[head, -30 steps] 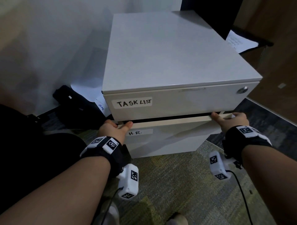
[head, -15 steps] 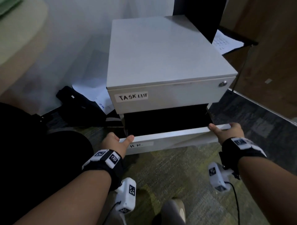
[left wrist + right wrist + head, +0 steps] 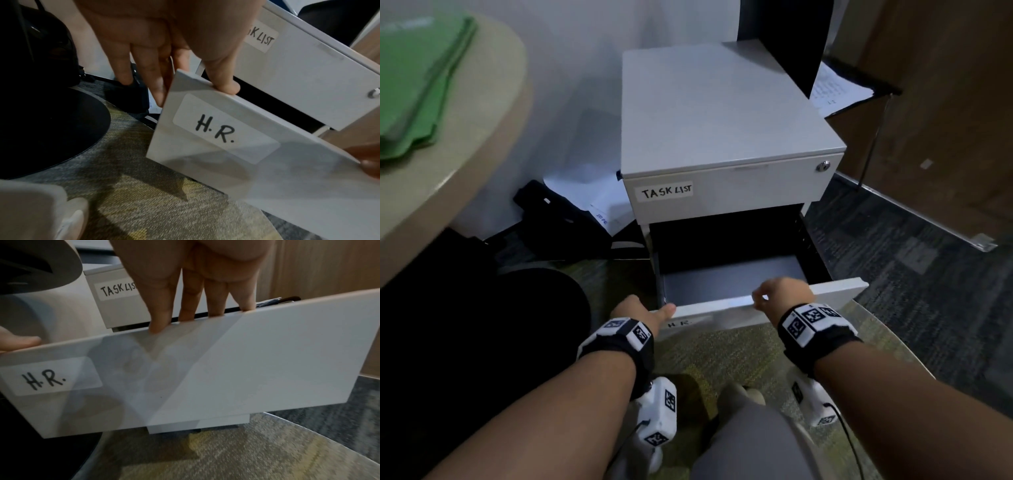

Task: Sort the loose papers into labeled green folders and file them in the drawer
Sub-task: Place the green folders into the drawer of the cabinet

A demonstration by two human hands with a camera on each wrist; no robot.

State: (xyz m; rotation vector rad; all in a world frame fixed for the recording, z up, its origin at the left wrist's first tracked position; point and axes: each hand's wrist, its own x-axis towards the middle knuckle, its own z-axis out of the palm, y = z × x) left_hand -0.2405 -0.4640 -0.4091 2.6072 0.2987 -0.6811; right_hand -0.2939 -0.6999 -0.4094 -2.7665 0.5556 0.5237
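Note:
The white cabinet [image 3: 722,113] has a shut top drawer labelled TASK LIST [image 3: 667,192]. Below it, the drawer labelled H.R. [image 3: 216,129] stands pulled far out, and the part of its dark floor [image 3: 722,281] that shows is bare. My left hand [image 3: 654,313] holds the left corner of the drawer front [image 3: 835,289], thumb on its top edge. My right hand [image 3: 774,296] grips the middle of that edge, its fingers [image 3: 160,318] hooked over it. A stack of green folders [image 3: 410,85] lies on the beige table [image 3: 465,154] at the upper left.
A black bag [image 3: 558,219] and loose white papers [image 3: 585,192] lie on the floor left of the cabinet. A sheet [image 3: 835,92] rests on a black stand at the right. A black round base [image 3: 51,129] sits left of the drawer. My knee [image 3: 756,438] is under my arms.
The H.R. drawer has slid much farther out toward me. My right hand has shifted from the drawer front's right end to the middle of its top edge. The left hand kept its corner.

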